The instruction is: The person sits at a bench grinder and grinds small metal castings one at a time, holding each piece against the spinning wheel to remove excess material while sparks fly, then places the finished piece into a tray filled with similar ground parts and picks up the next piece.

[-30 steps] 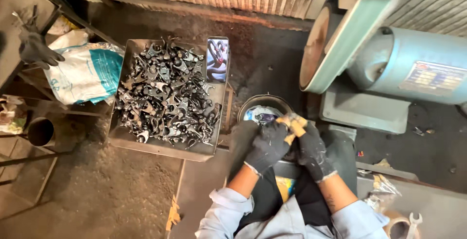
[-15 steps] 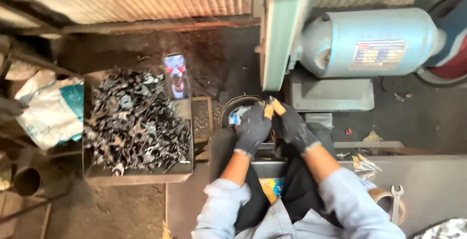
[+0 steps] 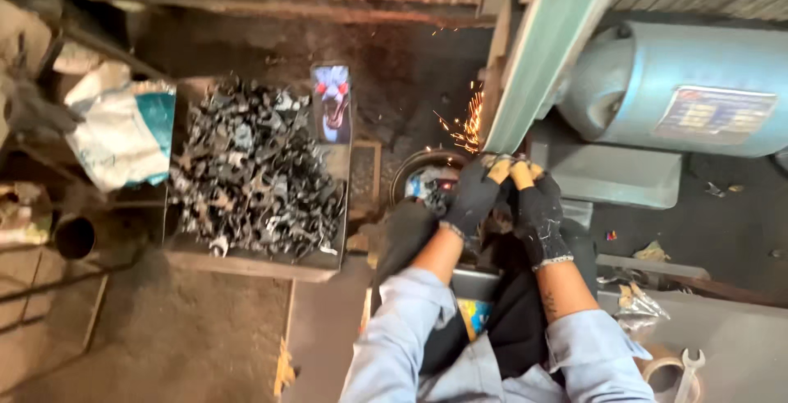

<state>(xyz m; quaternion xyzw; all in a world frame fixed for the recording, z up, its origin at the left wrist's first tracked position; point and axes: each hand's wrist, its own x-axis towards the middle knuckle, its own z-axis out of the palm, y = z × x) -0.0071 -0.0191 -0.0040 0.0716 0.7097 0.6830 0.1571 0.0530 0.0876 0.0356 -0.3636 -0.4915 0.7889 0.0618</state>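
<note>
My left hand [image 3: 474, 198] and my right hand [image 3: 535, 206] wear dark gloves with yellow fingertips. They are pressed together around a small metal piece that the gloves hide almost wholly. The fingertips sit against the grinding wheel under the green guard [image 3: 542, 58]. Orange sparks [image 3: 469, 120] fly up and to the left of the wheel. A round bowl [image 3: 414, 175] stands just left of my hands.
A metal tray [image 3: 246, 259] piled with several dark metal parts stands at the left. A phone [image 3: 332, 103] leans on its far right corner. A blue-grey motor [image 3: 681, 91] sits at the right, a white sack [image 3: 115, 136] at the far left, a wrench [image 3: 688, 370] at the bottom right.
My hands have moved up to the grinding wheel, and sparks now fly where there were none. The view has shifted.
</note>
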